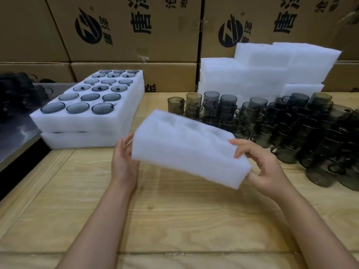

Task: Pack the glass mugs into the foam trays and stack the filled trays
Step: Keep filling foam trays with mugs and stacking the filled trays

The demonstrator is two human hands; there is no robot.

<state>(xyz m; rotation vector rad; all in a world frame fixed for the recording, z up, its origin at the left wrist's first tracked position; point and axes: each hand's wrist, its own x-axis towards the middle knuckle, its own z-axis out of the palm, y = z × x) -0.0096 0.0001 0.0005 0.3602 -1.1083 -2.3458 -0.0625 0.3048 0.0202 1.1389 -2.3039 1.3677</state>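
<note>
The empty foam tray [186,150] is held in the air above the wooden table [174,220], tilted, with its long axis running roughly from ten o'clock to four o'clock. It is blurred, so its pockets and which face is up cannot be made out. The left hand [124,160] lies at the nine o'clock end, its fingers straight and close together, flat against the short side. The right hand [266,169] has the near corner at four o'clock, with its fingers curled over the top and the thumb beneath, pinching the foam. Both hands are thus on the tray, one at each end. From the tray, the loose glass mugs [291,121] stand crowded at two to three o'clock, nearer the right hand. The two filled trays [81,123], one on the other, lie at ten o'clock, nearer the left. Spare foam [252,74] is piled at one o'clock, in front of the cardboard boxes [136,35]. The likely next step is to lay the tray flat on the bare wood at six o'clock, within the right hand's reach of the mugs.
</note>
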